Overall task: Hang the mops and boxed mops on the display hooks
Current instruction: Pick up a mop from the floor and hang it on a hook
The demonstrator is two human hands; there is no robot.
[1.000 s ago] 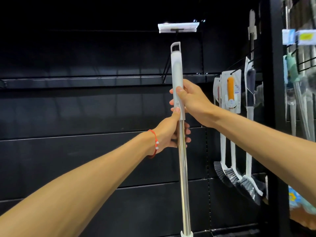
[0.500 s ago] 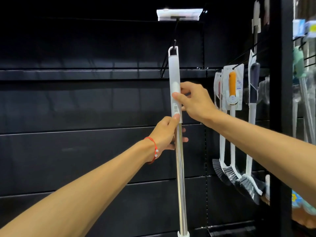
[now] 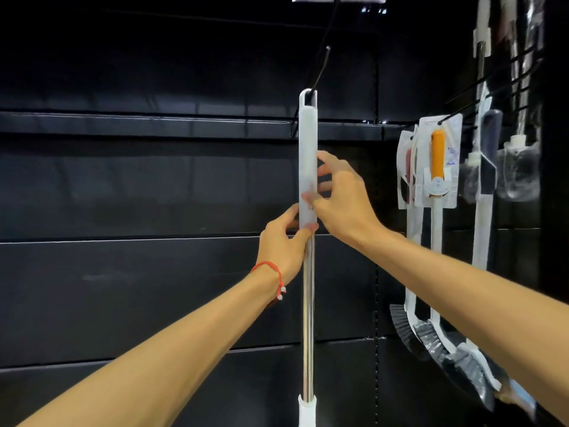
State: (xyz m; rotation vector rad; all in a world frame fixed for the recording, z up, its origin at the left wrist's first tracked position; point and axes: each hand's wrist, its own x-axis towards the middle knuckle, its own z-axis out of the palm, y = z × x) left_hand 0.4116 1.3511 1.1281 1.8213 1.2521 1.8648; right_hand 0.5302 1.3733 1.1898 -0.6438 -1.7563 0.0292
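Mop handle (image 3: 308, 140) upright, loop (image 3: 308, 98) on the hook (image 3: 321, 70) above my grips: right hand (image 3: 341, 201) pinches it higher, left hand (image 3: 284, 245) clasps it lower.

A thin red cord bracelet (image 3: 278, 275) with two small white beads (image 3: 281, 293) circles the wrist of my left hand (image 3: 283, 245); both forearms (image 3: 184, 334) bare.

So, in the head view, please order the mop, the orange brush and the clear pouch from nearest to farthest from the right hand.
1. mop: touched by the right hand, at its left.
2. orange brush: hanging to the right.
3. clear pouch: farther right, past the brush.
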